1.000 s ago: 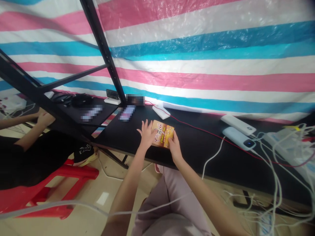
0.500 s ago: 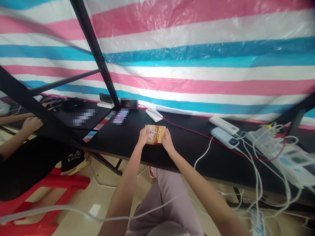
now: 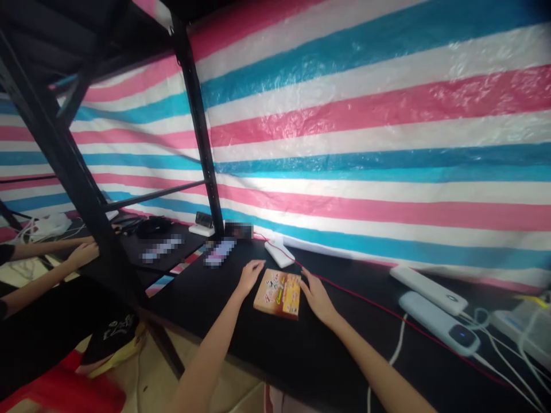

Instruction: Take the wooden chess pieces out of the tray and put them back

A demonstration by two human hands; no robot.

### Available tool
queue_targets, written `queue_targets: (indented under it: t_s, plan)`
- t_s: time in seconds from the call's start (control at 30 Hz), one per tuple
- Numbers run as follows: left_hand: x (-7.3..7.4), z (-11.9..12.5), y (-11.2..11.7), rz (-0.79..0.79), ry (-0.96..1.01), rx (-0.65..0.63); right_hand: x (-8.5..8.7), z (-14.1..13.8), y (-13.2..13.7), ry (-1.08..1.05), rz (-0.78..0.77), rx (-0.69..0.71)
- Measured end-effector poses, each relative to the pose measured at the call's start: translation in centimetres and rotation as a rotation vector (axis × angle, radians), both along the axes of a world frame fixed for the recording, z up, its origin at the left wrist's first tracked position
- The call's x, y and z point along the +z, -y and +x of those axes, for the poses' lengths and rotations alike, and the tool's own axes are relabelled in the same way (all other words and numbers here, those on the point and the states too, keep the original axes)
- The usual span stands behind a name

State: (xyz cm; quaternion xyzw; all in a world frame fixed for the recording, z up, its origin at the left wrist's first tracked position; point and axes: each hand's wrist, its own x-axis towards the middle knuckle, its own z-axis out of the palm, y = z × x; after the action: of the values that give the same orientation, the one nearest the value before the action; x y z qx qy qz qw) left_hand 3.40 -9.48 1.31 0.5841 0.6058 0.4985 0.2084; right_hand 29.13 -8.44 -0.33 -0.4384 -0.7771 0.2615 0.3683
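Note:
A flat yellow and brown printed box [image 3: 278,293] with red and white lettering lies on the black table [image 3: 340,350]. At its upper left corner, my left hand [image 3: 249,277] rests with fingers stretched out, a little apart from the box. My right hand [image 3: 319,295] is open along the right edge, its fingers pointing away from me; whether the thumb touches the box I cannot tell. Neither hand grips anything. Just behind the box is a white power bank [image 3: 279,253], crossed by a red cable [image 3: 344,285].
Two pale power banks [image 3: 428,289] [image 3: 437,321] with white cables lie at the right. A phone [image 3: 220,253] with a blurred screen lies left of the box. Black metal posts [image 3: 200,126] stand at the left, where another person's hands [image 3: 81,255] show. A striped sheet [image 3: 365,143] hangs behind.
Both hands have let go of the box, which now lies on the table. Earlier they held it by its two short sides. The view has tilted upward.

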Motion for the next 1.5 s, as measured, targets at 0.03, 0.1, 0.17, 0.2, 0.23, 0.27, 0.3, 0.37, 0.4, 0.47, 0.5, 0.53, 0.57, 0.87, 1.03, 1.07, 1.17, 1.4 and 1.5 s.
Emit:
queue_targets:
  t_s: [0.03, 0.1, 0.17, 0.2, 0.23, 0.27, 0.3, 0.37, 0.4, 0.47, 0.5, 0.53, 0.57, 0.87, 1.03, 1.07, 1.17, 1.4, 1.5]
  plan:
    - [0.0, 0.2, -0.2, -0.010, -0.052, -0.022, -0.1, -0.1, -0.1, 0.036, 0.009, -0.001]
    - [-0.1, 0.5, -0.2, -0.027, -0.178, -0.014, -0.2, -0.1, 0.0, 0.096, 0.025, -0.031]
    - [0.1, 0.9, 0.1, -0.029, -0.271, 0.057, -0.1, 0.1, 0.3, 0.139, 0.037, -0.050]
    - [0.2, 1.1, 0.3, -0.042, -0.282, 0.062, 0.0, 0.2, 0.5, 0.158, 0.037, -0.044]
    - [0.4, 1.3, 0.5, -0.054, -0.278, 0.044, 0.1, 0.3, 0.7, 0.177, 0.034, -0.025]
    - [0.6, 1.4, 0.7, -0.066, -0.270, 0.018, 0.3, 0.4, 0.9, 0.195, 0.025, 0.005]
    - [0.8, 1.6, 0.9, -0.077, -0.259, -0.008, 0.4, 0.5, 1.1, 0.209, 0.014, 0.039]
    - [1.2, 1.9, 1.1, -0.084, -0.239, -0.029, 0.5, 0.6, 1.3, 0.220, -0.012, 0.094]
    - [1.4, 2.0, 1.2, -0.082, -0.228, -0.031, 0.5, 0.6, 1.4, 0.215, -0.026, 0.112]
    - [1.7, 2.3, 1.4, -0.068, -0.195, -0.030, 0.5, 0.5, 1.3, 0.179, -0.053, 0.122]
    - [1.9, 2.4, 1.5, -0.059, -0.167, -0.033, 0.5, 0.5, 1.3, 0.147, -0.069, 0.117]
    - [2.1, 2.4, 1.6, -0.049, -0.131, -0.039, 0.5, 0.4, 1.2, 0.108, -0.084, 0.107]
    - [2.2, 2.5, 1.7, -0.040, -0.090, -0.051, 0.6, 0.4, 1.1, 0.060, -0.098, 0.090]
    - [2.5, 3.6, 2.3, -0.032, 0.066, -0.269, 1.6, 0.4, 1.5, -0.298, -0.196, 0.131]
    - [2.1, 3.3, 2.0, 0.042, -0.006, -0.203, 2.1, 0.7, 2.1, -0.008, 0.002, -0.086]
    - [2.1, 3.1, 2.0, 0.064, -0.034, -0.186, 2.4, 0.9, 2.2, 0.070, 0.022, -0.145]
    - [2.0, 2.6, 1.8, 0.110, -0.114, -0.123, 3.5, 1.6, 2.6, 0.302, -0.064, -0.265]
    - [1.9, 2.6, 2.3, 0.116, -0.398, -0.092, 5.2, 1.9, 3.3, 0.440, -0.253, -0.152]
    - [1.9, 2.8, 2.5, 0.105, -0.461, -0.099, 4.8, 1.8, 2.9, 0.380, -0.299, -0.126]
